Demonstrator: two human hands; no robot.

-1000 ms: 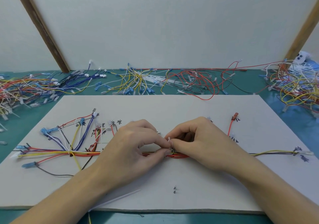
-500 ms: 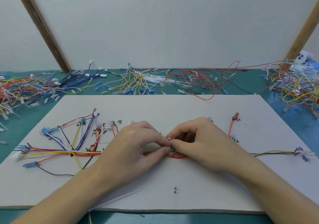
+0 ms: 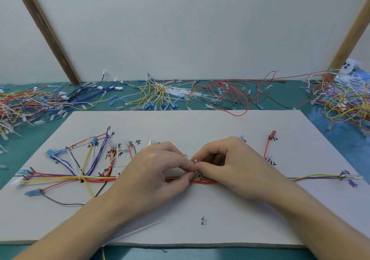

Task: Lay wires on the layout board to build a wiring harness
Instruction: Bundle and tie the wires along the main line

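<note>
A white layout board point(image 3: 180, 125) lies on the green table. A bundle of coloured wires point(image 3: 66, 178) runs left to right across its middle, fanning out at the left into blue and white connectors. My left hand point(image 3: 152, 171) and my right hand point(image 3: 230, 165) meet at the bundle's centre. Both pinch a small white cable tie point(image 3: 195, 162) around the wires there; the tie's loop is mostly hidden by my fingertips. A red wire point(image 3: 267, 145) rises to the right of my right hand, and a yellow and dark pair point(image 3: 316, 177) runs to the board's right edge.
Loose wire piles lie behind the board: mixed colours at the left point(image 3: 26, 103), yellow and white in the middle point(image 3: 158, 93), red point(image 3: 226, 93), and yellow and red at the right point(image 3: 344, 99). A spare white cable tie point(image 3: 138, 231) and a metal peg point(image 3: 202, 220) sit near the front edge.
Nothing has visibly changed; both hands stay pinched together at the bundle's centre, with only tiny finger shifts.
</note>
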